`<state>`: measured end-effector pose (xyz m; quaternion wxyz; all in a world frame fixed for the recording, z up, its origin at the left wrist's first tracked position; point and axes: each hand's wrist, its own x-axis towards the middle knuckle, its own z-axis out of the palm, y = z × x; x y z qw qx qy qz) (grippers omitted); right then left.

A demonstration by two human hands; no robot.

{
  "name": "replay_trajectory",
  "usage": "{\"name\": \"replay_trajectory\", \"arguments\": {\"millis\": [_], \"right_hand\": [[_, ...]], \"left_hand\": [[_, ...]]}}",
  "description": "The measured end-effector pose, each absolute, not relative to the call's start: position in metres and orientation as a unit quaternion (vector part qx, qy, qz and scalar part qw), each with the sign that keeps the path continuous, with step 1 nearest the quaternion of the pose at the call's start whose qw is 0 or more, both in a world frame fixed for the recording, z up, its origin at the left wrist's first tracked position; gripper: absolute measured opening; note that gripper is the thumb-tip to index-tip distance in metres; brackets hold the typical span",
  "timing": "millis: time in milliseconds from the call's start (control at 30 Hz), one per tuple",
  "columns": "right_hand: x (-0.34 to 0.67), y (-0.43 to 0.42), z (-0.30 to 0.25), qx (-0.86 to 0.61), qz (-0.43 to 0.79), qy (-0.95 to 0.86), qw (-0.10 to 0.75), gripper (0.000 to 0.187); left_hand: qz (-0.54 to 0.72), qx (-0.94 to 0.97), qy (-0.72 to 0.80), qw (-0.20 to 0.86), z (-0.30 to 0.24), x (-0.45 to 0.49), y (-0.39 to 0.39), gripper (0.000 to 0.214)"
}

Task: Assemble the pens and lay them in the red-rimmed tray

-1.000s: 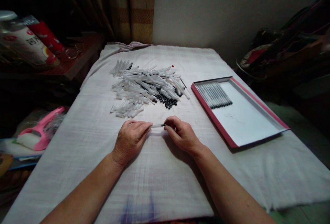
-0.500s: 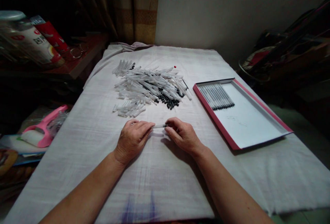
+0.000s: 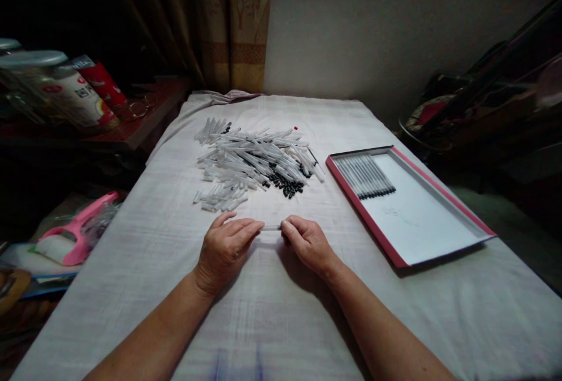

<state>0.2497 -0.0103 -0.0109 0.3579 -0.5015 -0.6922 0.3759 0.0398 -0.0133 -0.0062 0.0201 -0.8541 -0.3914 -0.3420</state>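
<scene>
My left hand (image 3: 228,246) and my right hand (image 3: 307,242) rest on the white cloth (image 3: 272,311) and pinch one clear pen (image 3: 271,227) between them, one hand at each end. Only a short middle part of the pen shows between the fingertips. Just beyond the hands lies a pile of clear pen tubes (image 3: 250,155) with small black caps (image 3: 285,182) at its near right side. A smaller heap of short clear caps (image 3: 219,198) lies at the pile's near left.
A shallow red-edged box lid (image 3: 421,217) on the right holds a row of finished pens (image 3: 364,176) at its far end. A pink tool (image 3: 74,234) and jars (image 3: 57,91) sit off the table's left. Bags are heaped at the right.
The hands have drawn closer together along the pen, so less of it shows between them. The camera tilted, shifting everything lower in the view.
</scene>
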Motion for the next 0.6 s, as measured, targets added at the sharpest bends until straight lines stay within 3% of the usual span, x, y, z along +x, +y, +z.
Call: {"name": "replay_trajectory", "arguments": {"millis": [167,267,400,467,600], "right_hand": [[0.252,-0.005,-0.014,-0.546,0.375,-0.607,0.439,0.042],[0.252,-0.006,-0.014,-0.550,0.355,-0.573,0.494,0.043],[0.243,-0.014,-0.013,-0.504,0.342,-0.631,0.480,0.035],[0.236,-0.017,-0.012,-0.490,0.339,-0.660,0.457,0.033],[0.224,-0.018,-0.014,-0.486,0.413,-0.636,0.434,0.039]], "left_hand": [[-0.388,-0.801,-0.456,0.012,0.001,0.045,-0.016,0.021],[-0.449,-0.717,-0.503,-0.179,0.000,0.050,-0.016,0.023],[-0.507,-0.457,-0.528,-0.505,-0.001,0.055,-0.013,0.054],[-0.539,-0.357,-0.512,-0.566,0.001,0.056,-0.011,0.059],[-0.571,-0.307,-0.488,-0.585,0.004,0.053,-0.007,0.052]]}}
